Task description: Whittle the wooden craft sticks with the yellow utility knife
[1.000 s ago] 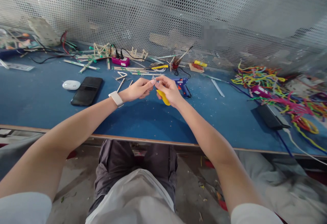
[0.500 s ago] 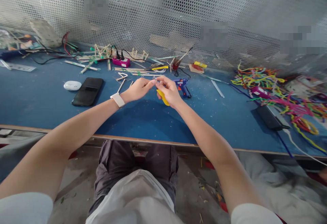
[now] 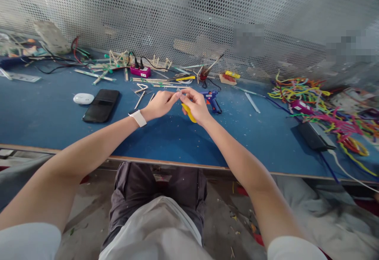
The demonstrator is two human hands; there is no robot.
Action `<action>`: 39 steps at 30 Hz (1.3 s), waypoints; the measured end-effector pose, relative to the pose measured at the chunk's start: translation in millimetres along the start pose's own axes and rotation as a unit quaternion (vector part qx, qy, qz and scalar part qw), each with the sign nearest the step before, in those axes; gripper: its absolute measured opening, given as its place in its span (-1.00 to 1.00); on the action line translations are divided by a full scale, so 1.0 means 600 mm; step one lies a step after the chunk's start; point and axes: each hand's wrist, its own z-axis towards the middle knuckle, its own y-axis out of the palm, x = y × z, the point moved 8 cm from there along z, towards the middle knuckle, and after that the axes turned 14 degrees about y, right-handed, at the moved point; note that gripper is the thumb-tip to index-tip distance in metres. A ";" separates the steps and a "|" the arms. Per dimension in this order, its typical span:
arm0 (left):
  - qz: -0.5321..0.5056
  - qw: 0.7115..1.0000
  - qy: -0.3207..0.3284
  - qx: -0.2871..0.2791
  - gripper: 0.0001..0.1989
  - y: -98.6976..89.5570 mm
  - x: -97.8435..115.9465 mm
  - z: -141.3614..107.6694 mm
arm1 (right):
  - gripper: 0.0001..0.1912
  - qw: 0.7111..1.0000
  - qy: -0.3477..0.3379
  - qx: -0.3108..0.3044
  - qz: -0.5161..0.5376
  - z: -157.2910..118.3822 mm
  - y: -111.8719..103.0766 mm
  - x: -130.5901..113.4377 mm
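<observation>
Apparently, yellow tool (image 3: 189, 113) within right fingers (image 3: 189, 92)

Shirt (image 3: 156, 234): greyish white, six to seven o'clock. Short sleeves (image 3: 31, 238): white, plain, at eight and between four and five o'clock. Trousers (image 3: 133, 189): dark purplish grey, creased, seven o'clock. Wristband (image 3: 139, 118): white, broad, nine o'clock.

On the table (image 3: 272, 141), the phone (image 3: 101, 106) lies left of the hands (image 3: 197, 106), glue gun (image 3: 211, 98) right.
</observation>
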 end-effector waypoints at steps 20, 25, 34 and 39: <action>0.020 0.999 0.021 0.021 -0.26 -0.005 0.005 0.000 | -0.41 1.000 -0.020 -0.004 0.010 0.002 0.002 0.003; 0.010 1.000 -0.001 0.019 -0.24 -0.004 0.002 -0.001 | -0.40 1.000 -0.016 0.004 0.005 0.000 0.002 0.000; -0.094 0.995 -0.033 -0.004 -0.18 0.006 -0.009 -0.002 | -0.37 1.000 -0.013 0.019 -0.013 -0.003 -0.001 -0.005; -0.220 0.975 -0.021 -0.024 -0.14 0.014 0.006 0.000 | -0.36 0.999 -0.033 0.011 -0.016 -0.006 -0.001 -0.012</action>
